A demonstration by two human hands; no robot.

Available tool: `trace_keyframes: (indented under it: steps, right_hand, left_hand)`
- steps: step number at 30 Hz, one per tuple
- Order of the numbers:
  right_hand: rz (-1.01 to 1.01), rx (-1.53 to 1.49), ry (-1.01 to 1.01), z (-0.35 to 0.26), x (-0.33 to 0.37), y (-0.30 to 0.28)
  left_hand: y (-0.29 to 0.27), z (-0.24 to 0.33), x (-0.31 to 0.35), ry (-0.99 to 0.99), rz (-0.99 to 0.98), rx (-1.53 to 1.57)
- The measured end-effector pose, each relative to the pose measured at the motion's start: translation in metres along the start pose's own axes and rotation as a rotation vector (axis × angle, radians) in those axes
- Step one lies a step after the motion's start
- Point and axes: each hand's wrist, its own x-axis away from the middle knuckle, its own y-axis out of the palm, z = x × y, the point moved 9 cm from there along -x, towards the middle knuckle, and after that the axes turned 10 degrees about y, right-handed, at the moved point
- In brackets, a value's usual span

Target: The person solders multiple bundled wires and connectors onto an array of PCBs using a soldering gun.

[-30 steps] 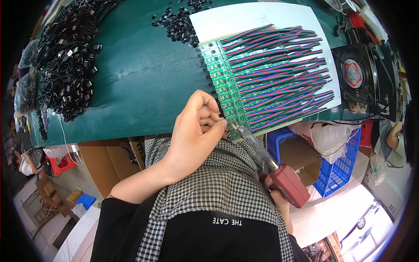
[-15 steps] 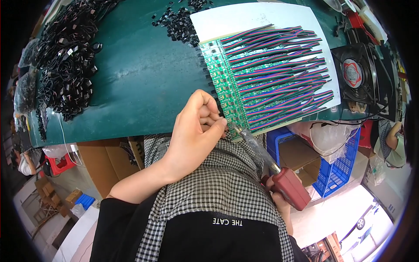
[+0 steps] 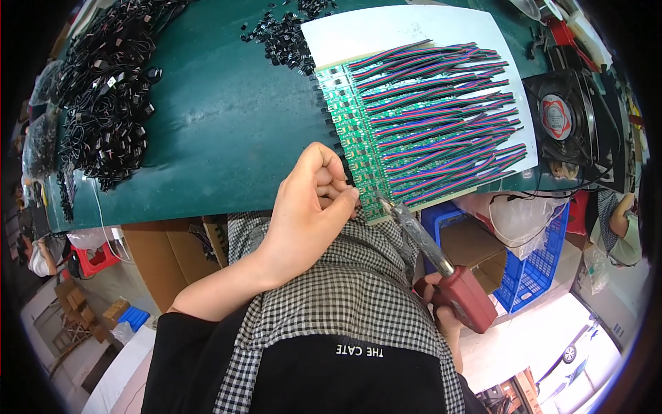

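I have my left hand point(image 3: 310, 207) pinched, fingers together, at the near end of the board panel point(image 3: 355, 141) by the bench's near edge, my right hand point(image 3: 441, 314) clamped on the iron point(image 3: 441, 265), most rows already wired, seemingly the last few left.

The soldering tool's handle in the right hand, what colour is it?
Red: the soldering iron's chunky handle in the right hand shows clearly in the head view.

We see bright, even overhead light, sharp focus at centre, strong fisheye bending and black corners, washed-out glare at lower right.
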Motion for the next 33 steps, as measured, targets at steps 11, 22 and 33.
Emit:
trace_keyframes:
  steps: [11, 22, 33]
  right_hand:
    - [-0.01, -0.018, -0.092, -0.009, -0.01, 0.003]
    - [0.002, -0.335, -0.047, -0.037, -0.016, 0.012]
    - [0.077, -0.384, 0.011, -0.043, -0.02, 0.013]
  left_hand:
    - [0.002, 0.002, 0.0, 0.008, -0.026, -0.018]
    - [-0.011, 0.01, -0.006, 0.041, -0.052, -0.114]
    - [-0.161, 0.072, -0.129, 0.46, 0.268, -1.004]
